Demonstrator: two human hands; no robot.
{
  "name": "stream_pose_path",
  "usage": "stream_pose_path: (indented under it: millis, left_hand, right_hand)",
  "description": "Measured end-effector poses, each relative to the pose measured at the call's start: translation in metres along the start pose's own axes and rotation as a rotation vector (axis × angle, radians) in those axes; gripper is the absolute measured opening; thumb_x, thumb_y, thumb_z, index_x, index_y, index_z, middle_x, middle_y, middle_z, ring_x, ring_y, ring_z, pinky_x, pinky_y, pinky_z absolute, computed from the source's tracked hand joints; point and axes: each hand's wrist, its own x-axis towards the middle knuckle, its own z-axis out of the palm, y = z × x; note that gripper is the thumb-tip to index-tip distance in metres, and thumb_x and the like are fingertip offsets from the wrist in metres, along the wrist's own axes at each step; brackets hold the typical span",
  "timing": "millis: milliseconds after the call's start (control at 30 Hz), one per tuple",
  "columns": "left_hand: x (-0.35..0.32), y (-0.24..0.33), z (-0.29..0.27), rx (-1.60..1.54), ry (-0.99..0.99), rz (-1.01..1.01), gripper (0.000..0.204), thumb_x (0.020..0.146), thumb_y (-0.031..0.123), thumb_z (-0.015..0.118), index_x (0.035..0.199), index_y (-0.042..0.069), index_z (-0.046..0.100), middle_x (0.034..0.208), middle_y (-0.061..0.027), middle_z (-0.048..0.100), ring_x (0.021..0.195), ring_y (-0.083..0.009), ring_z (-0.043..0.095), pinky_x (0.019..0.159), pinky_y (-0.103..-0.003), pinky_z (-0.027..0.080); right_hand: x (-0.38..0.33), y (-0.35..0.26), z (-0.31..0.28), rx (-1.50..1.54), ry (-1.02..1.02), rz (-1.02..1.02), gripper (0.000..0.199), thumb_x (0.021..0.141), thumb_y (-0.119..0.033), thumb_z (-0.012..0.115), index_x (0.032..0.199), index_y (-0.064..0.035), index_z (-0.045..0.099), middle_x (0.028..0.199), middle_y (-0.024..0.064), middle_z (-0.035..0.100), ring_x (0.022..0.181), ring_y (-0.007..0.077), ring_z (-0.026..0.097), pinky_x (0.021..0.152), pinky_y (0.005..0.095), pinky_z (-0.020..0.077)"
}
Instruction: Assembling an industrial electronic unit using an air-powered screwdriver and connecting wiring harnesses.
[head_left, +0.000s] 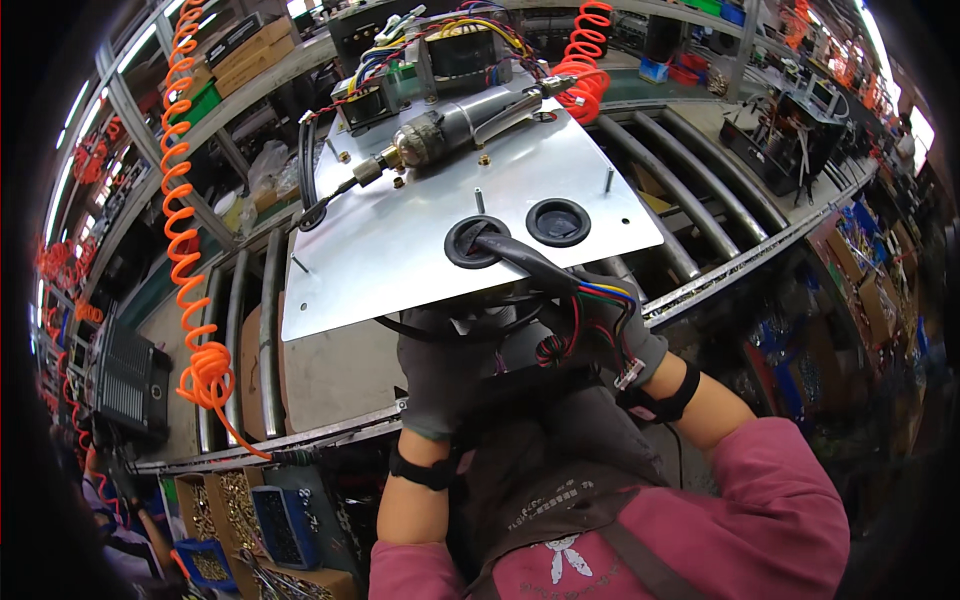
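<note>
A silver metal plate [400,245] lies in front of me with its near edge over my gloved hands. My left hand [437,375] reaches under that edge beside a black cable loop; its fingers are hidden. My right hand [630,350] is behind a thick black cable [530,262], close to its coloured wires [610,292] and a white connector [629,374]; those fingers are hidden too. The cable passes through a black rubber grommet [466,243] in the plate. A second grommet [558,222] sits to its right. Across the plate rests a pneumatic screwdriver [450,132].
Transformers with wires [460,50] stand at the plate's far end. Metal rollers [690,190] run on both sides. An orange coiled air hose [180,200] hangs at left, another [588,60] behind. Bins of screws [240,510] stand at lower left, a black unit [790,135] at right.
</note>
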Motion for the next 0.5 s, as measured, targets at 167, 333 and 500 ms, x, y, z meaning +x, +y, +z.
stream_pose_path:
  millis: [167,333,500]
  left_hand:
    - [-0.047,0.007,-0.006,0.05,-0.022,0.045,0.021,0.068,0.015,0.072,0.087,0.008,0.069,0.099,-0.0122,0.065,0.106,-0.0332,0.057,0.092,-0.044,0.045]
    - [-0.047,0.023,0.018,0.004,0.102,0.007,0.043,0.07,0.036,0.075,0.102,0.008,0.066,0.1,-0.0114,0.065,0.106,-0.0362,0.056,0.1,-0.046,0.038]
    - [-0.046,0.028,0.023,0.1,0.348,0.065,0.026,0.07,0.03,0.078,0.086,0.012,0.069,0.092,-0.0039,0.068,0.092,-0.0229,0.062,0.101,-0.04,0.03]
  right_hand:
    - [0.001,-0.042,-0.006,0.493,-0.346,0.237,0.04,0.078,-0.011,0.068,0.118,-0.0086,0.061,0.098,0.014,0.065,0.083,0.0246,0.066,0.064,0.0331,0.0519]
    - [-0.01,0.022,-0.011,0.03,-0.228,0.003,0.026,0.087,0.003,0.061,0.113,0.0014,0.062,0.105,0.0136,0.065,0.095,0.02,0.064,0.079,0.0302,0.0511]
    - [-0.017,-0.033,0.002,-0.301,-0.175,-0.294,0.033,0.087,-0.001,0.06,0.12,-0.0009,0.059,0.106,0.0126,0.066,0.094,0.0195,0.064,0.078,0.0302,0.0511]
